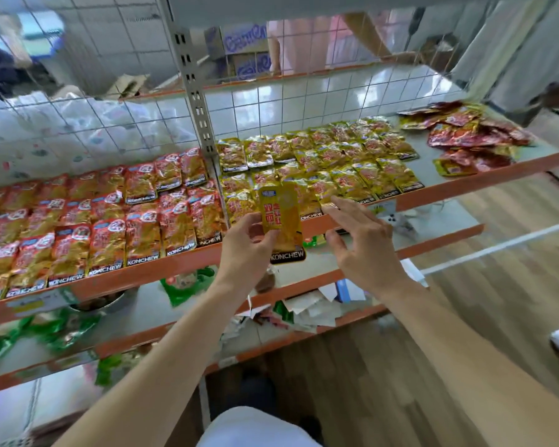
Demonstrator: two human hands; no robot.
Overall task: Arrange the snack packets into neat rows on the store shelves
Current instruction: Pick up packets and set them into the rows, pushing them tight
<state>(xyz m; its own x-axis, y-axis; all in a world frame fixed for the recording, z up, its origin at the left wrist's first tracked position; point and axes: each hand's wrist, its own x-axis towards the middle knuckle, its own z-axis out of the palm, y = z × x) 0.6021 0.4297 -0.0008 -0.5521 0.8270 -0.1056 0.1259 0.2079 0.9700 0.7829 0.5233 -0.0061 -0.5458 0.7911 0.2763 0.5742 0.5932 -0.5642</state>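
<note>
Yellow-gold foil forms the body of the held snack packet [281, 221], located at frame centre. It carries red characters on its upper half, a small blue label at its top left corner and a black band along the bottom edge printed KONCHEW in white. The packet stands upright, in front of the orange front lip of the shelf [497, 178].

The left hand [249, 243] grips the packet from its 9 o'clock side, with the thumb across the face and the fingers behind. The right hand [362, 240], at 3 o'clock of the packet, is spread with its fingers extended and holds nothing. Whether its fingertips touch the front row cannot be determined.

Matching yellow packets [320, 166] lie in overlapping rows on the shelf at 1 o'clock. Red packets [94, 227] of the same brand fill the bay at 9 o'clock, beyond the slotted upright post [196, 101]. A loose pile of red packets [475, 137] sits unsorted at 2 o'clock. Wire mesh [320, 95] backs the shelf. Green packets [188, 282] lie on the level below, at 7 o'clock.
</note>
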